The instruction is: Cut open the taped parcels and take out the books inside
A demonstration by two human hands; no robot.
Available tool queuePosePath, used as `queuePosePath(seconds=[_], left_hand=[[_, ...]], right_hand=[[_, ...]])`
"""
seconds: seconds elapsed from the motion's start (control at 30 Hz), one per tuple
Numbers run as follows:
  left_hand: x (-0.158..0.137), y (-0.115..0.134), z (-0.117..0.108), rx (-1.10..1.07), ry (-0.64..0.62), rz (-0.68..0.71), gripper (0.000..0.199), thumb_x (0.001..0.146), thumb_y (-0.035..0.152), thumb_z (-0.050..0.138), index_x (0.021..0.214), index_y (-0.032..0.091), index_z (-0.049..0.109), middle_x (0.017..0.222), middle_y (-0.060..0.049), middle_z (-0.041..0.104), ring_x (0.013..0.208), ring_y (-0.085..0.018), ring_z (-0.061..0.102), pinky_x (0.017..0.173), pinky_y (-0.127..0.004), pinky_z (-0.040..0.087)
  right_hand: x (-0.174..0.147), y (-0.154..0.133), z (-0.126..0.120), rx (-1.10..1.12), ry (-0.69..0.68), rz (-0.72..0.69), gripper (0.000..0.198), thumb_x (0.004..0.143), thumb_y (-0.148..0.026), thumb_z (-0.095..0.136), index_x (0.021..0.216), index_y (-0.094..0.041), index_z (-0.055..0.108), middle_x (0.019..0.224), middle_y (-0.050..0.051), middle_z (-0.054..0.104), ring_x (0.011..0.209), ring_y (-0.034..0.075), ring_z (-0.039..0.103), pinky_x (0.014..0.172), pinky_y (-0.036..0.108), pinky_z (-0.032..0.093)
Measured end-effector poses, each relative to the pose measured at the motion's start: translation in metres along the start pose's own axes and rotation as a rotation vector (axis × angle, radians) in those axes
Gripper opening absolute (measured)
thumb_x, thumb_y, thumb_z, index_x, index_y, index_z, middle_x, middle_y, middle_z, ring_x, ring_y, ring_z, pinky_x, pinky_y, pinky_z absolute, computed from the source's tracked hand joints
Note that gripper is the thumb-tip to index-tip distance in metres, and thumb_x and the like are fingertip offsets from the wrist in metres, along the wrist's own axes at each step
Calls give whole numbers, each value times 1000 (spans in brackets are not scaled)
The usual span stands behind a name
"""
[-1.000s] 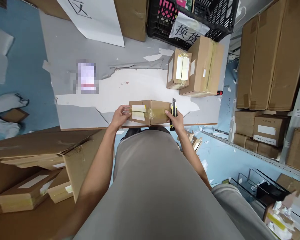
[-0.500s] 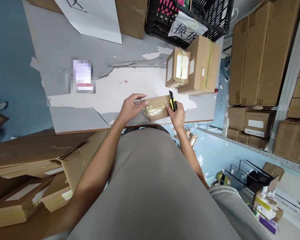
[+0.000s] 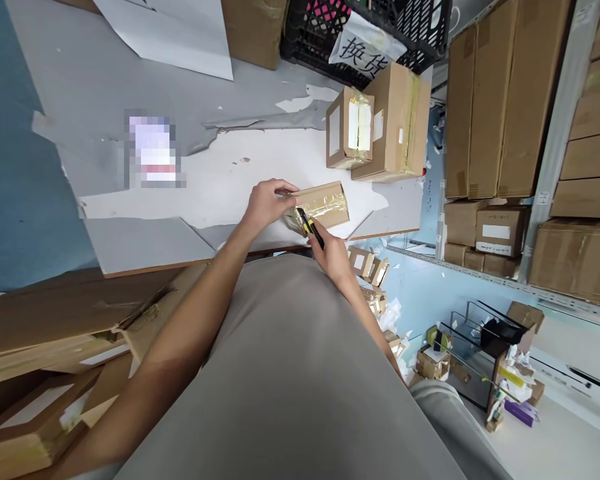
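Observation:
A small brown cardboard box (image 3: pixel 330 203), wrapped in shiny clear tape, lies near the front edge of the table. My left hand (image 3: pixel 270 203) grips the box at its left end, thumb and fingers closed on the corner. In my right hand (image 3: pixel 333 253) is a black and yellow box cutter (image 3: pixel 311 227), its tip pointing up and left against the taped left end of the box. Whether the blade has gone into the tape I cannot tell.
Two taped cartons (image 3: pixel 397 127) stand at the table's right, with a black plastic crate (image 3: pixel 320 47) behind them. A white paper sheet (image 3: pixel 180 40) lies at the back. Shelves of cartons (image 3: pixel 485 120) rise on the right; a large open box (image 3: pixel 80 320) sits front left.
The box cutter in my right hand has moved left, from the box's right end to its left end. My left hand has closed on the box, which has turned slightly.

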State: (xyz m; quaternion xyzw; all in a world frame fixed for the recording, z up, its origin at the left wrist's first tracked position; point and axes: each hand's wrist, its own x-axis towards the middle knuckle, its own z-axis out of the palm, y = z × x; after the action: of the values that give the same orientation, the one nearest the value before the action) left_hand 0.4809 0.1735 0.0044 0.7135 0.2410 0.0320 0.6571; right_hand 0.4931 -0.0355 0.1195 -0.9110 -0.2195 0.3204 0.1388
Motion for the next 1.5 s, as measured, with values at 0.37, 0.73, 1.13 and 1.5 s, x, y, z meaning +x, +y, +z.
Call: queuePosePath(seconds=[0.37,0.73,1.13,1.5], left_hand=[[1,3,4,-18,40,-39,22,78,23,86,100,20,90,110,-7,88,103,-27,81,106,-40,63],[-11,6,7,-118,73,-159,22,70,20,91,92,20,92,103,-7,89,101,-28,82,102,-39,64],[-17,9,17,-62,169,-156,21,74,23,87,95,22,91,109,-6,89,106,-28,82,108,-41,64],[-24,2,31,-18,267,-144,29,85,36,83,108,19,86,120,-10,86,111,-26,80,109,-40,63]], right_hand=[[10,-38,-6,-290,-62,83,57,121,-33,40,177,-22,45,139,13,83,126,33,80,107,39,58],[5,-59,-27,-439,-237,120,49,120,-30,40,166,-21,52,132,19,82,122,34,79,102,42,59],[8,-49,-26,-472,-319,56,43,119,-20,40,155,-17,61,131,21,82,124,32,80,101,41,62],[-4,-22,-32,-512,-397,-112,55,118,-14,41,173,-16,48,124,22,84,116,33,83,93,39,61]])
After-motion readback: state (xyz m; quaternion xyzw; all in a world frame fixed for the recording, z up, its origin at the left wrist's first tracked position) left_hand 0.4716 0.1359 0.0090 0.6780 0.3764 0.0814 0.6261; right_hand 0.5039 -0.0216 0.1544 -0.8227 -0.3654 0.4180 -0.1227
